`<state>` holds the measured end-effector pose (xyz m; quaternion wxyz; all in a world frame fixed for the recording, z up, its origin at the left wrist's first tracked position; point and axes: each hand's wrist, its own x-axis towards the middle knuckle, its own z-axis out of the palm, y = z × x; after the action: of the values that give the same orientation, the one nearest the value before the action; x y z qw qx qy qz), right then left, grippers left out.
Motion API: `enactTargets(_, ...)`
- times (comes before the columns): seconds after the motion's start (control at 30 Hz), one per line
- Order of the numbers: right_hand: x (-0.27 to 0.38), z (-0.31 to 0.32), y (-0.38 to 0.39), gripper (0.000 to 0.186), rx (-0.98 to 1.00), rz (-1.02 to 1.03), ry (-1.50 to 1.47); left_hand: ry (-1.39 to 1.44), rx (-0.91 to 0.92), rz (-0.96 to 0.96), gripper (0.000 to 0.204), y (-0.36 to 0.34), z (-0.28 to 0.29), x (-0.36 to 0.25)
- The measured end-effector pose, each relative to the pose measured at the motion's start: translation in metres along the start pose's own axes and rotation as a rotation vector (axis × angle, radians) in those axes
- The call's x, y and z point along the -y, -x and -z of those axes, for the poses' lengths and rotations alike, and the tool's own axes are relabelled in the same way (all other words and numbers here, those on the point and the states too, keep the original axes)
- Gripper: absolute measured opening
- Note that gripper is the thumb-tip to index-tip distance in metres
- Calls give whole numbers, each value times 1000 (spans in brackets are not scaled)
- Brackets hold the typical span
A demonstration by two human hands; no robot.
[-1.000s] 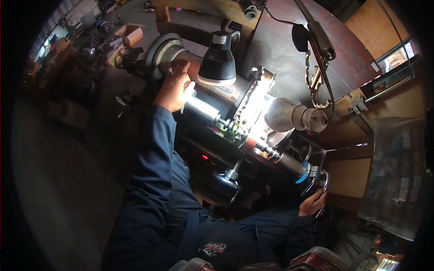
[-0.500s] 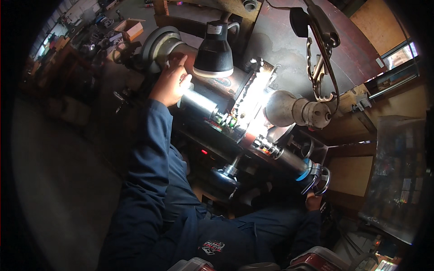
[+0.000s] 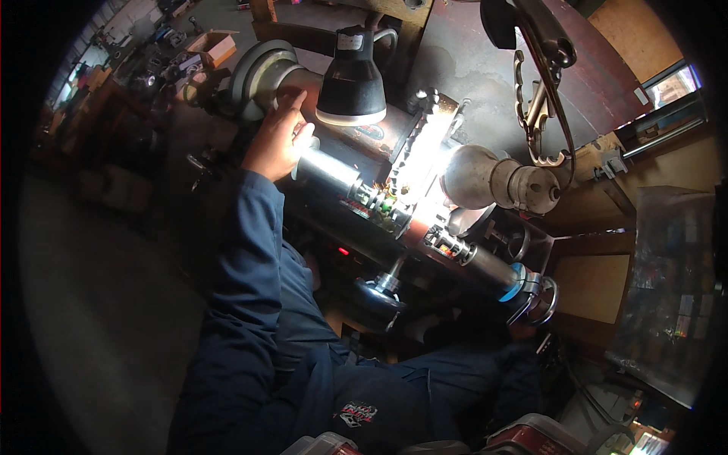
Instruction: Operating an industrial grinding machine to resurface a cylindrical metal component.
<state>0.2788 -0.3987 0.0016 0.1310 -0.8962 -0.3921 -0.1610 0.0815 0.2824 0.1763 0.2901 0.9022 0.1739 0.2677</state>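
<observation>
A bench machine (image 3: 364, 148) with a grey-and-brown rounded body stands in front of me. My left hand (image 3: 277, 142) is at its left end, by the end of a shiny metal cylinder (image 3: 330, 170); its index finger is stretched out and the thumb stands apart. Right of the cylinder, small metal fittings (image 3: 383, 201) lie in strong light. Further right, a second metal cylinder (image 3: 489, 271) carries a blue band (image 3: 516, 282) and a curved metal handle (image 3: 549, 302). Just below that handle is my right hand (image 3: 522, 331), in deep shadow, its fingers hidden.
A black lamp (image 3: 351, 83) hangs over the machine, and a pale lamp (image 3: 485, 182) stands right of the glare. Below the fittings sits a round handwheel (image 3: 379, 294). A cardboard box (image 3: 214, 47) lies among parts at the far left. Clear plastic sheeting (image 3: 667, 303) hangs at the right.
The machine and lamps sit slightly further left and higher in view. My left hand stays by the cylinder's end. My right hand has sunk into darker shadow below the curved handle.
</observation>
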Motion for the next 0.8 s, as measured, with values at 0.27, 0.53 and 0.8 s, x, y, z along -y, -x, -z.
enactTargets(0.27, 30, 53, -42, 48, 74, -223, -595, -206, -107, -159, 53, -4, -5, 5)
enactTargets(0.53, 35, 33, -25, 41, 193, -446, -647, -208, -78, -116, 53, -3, -4, 1)
enactTargets(0.8, 85, 58, -76, 44, -75, -158, -418, -53, -48, -47, 53, -2, -3, 0)
